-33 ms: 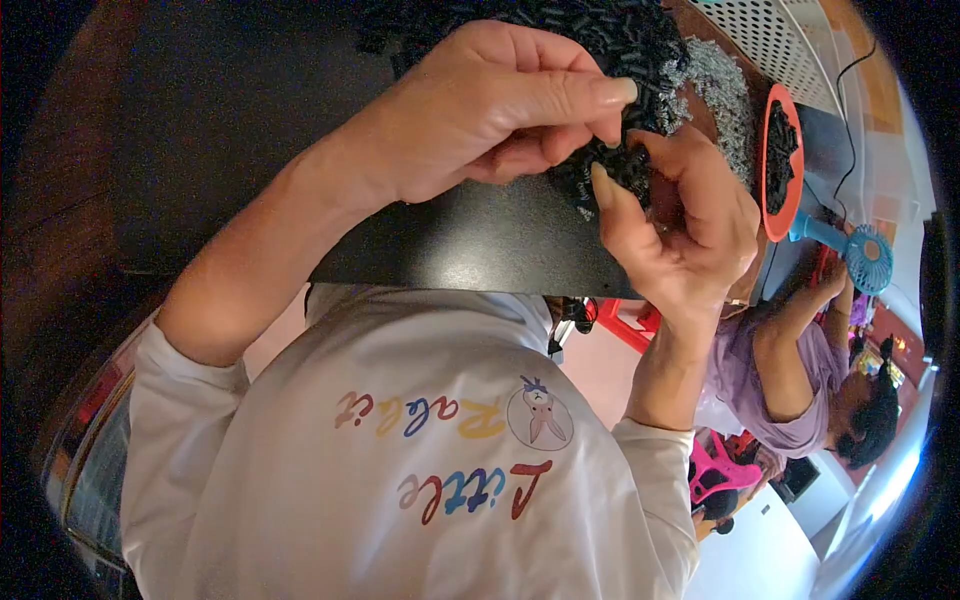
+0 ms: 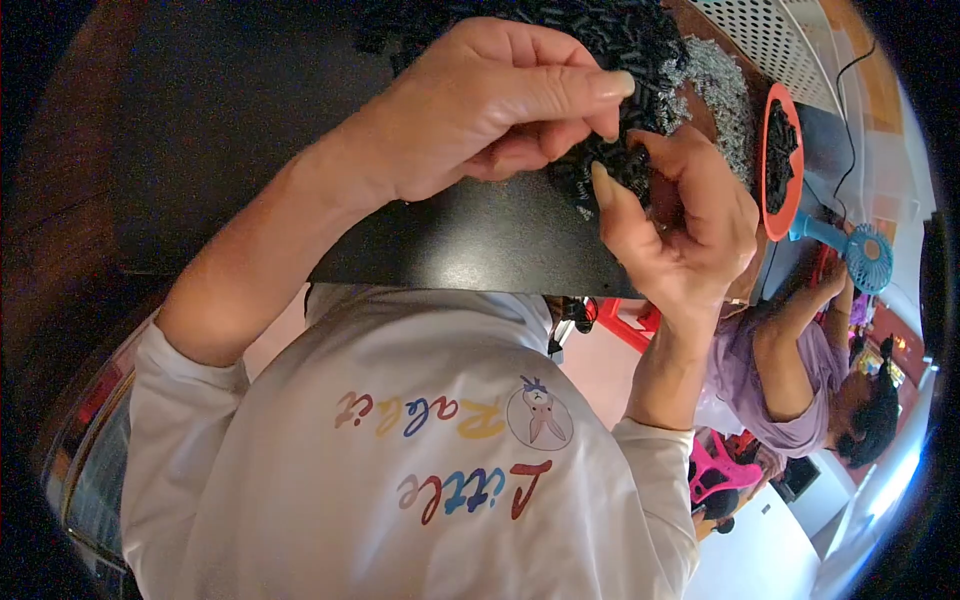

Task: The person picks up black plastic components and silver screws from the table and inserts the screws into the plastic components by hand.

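Note:
Above the near edge of the black table [image 2: 440, 240], my left hand [image 2: 520, 95] is closed, thumb pressed against the index finger. Anything in that pinch is too small to make out. Just to its right, my right hand [image 2: 690, 215] is curled, with thumb and index finger bent toward each other over dark pieces; what it grips is hidden. Under and beyond both hands spreads a heap of small black tube-shaped pieces [image 2: 600, 30]. A pile of small silvery metal pieces [image 2: 725, 95] lies to the right of that heap, and a few silvery bits show beside my right thumb.
An orange-red dish [image 2: 797, 190] of black pieces stands at the right, near a blue handheld fan [image 2: 868, 258]. Behind it is a white perforated basket [image 2: 770, 40]. At the right a person in a purple shirt [image 2: 780, 400] sits close by, near a pink plastic seat [image 2: 718, 470].
My left hand has shifted very slightly upward in the picture, its pinch unchanged. My right hand looks the same.

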`<state>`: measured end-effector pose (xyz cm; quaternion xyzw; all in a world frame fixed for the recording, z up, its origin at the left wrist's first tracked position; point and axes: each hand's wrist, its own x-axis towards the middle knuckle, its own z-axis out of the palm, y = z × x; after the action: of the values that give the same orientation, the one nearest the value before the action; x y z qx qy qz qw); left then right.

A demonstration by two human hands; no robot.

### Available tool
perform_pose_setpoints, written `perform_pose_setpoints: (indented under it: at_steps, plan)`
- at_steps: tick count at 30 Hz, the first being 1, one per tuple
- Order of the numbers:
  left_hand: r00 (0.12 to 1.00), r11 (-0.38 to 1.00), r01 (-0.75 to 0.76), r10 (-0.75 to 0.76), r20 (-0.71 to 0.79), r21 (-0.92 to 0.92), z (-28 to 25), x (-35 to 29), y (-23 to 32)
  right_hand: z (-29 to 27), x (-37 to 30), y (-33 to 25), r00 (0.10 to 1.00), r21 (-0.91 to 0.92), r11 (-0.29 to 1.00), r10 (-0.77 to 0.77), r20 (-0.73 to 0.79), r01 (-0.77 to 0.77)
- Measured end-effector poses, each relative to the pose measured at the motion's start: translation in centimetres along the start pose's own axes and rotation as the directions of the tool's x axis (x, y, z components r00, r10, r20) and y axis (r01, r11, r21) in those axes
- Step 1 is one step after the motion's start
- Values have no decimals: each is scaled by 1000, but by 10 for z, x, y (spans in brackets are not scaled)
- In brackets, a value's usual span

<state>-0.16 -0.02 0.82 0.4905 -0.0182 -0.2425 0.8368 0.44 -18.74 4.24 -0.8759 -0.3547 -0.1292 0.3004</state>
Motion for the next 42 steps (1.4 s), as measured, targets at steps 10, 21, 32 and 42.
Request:
perform_pose_setpoints:
  at_steps: [10, 21, 32, 42]
  plan:
    - [993, 999, 6, -2, -122, 36, -2, 2, -3, 0, -15, 12, 995, 19, 995, 101, -25, -101]
    - [993, 998, -64, 66, -95, 18, -3, -1, -2, -68, -34, 118, 839, -23, 885, 432, -331, -465]
    - [970, 985, -165, 153, -189, -50, -4, -2, 14, -113, -36, 175, 853, -40, 865, 485, -192, -501]
    - [905, 946, -314, 324, -276, 80, -15, 0, 27, -32, 12, 61, 980, 69, 992, 91, 180, -105]
